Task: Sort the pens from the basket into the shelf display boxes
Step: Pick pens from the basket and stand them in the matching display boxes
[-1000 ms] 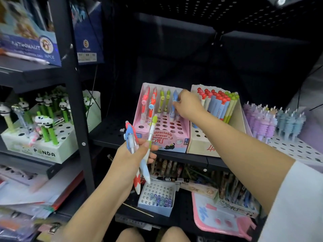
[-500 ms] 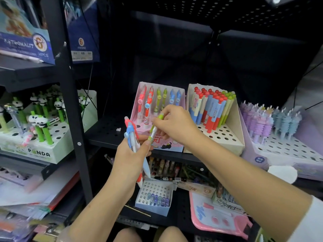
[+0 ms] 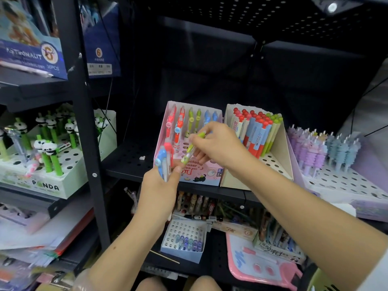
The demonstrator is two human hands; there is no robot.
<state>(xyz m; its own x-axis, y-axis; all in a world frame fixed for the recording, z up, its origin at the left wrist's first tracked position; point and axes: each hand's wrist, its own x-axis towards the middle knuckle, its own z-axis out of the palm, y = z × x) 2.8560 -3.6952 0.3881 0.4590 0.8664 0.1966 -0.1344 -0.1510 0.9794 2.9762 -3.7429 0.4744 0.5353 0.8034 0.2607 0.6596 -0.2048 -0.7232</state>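
Dark shelf [image 3: 130, 162], pink box [image 3: 201, 175] behind the fingers, right hand [image 3: 220, 143] pinching green pen [image 3: 192, 147], left hand [image 3: 157, 187] gripping blue pen [image 3: 161, 162] and red pen [image 3: 169, 149].

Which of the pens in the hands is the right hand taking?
The green pen, pinched by the right hand. The blue pen and red pen stay in the left hand.
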